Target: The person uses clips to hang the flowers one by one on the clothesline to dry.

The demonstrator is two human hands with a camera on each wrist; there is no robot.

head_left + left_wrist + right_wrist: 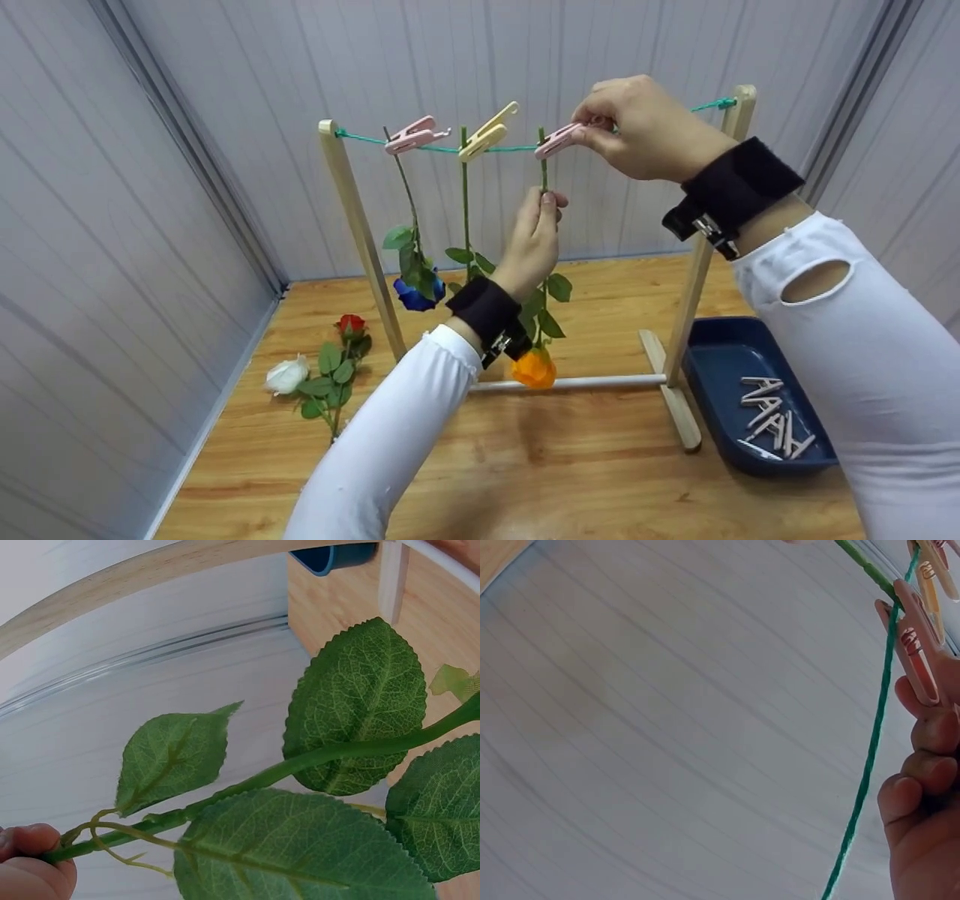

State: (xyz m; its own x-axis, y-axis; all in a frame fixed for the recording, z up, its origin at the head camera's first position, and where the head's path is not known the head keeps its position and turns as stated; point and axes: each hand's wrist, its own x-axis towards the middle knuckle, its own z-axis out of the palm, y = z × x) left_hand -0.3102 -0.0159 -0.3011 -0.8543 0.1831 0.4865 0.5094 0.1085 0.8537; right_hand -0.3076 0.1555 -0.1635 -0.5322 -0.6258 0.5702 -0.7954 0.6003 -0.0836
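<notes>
My right hand [649, 131] pinches the handle end of a pink clothespin [556, 141], whose nose sits over the green cord and a stem near its top. Just below, my left hand [531, 240] pinches that same stem between thumb and fingers. It belongs to an orange rose [534, 367] hanging head down, with green leaves [559, 287] along it. In the left wrist view, the stem [300, 763] runs from the fingertips past several large leaves. The right wrist view shows the pink clothespin [919, 652] right at the green cord [877, 727].
A pink clothespin [412, 136] holds a blue rose [418, 292] on the cord; a yellow clothespin [486, 141] holds another stem. Wooden posts [360, 232] carry the cord. Red [351, 326] and white roses [286, 375] lie left. A blue tray [720, 435] holds several clothespins.
</notes>
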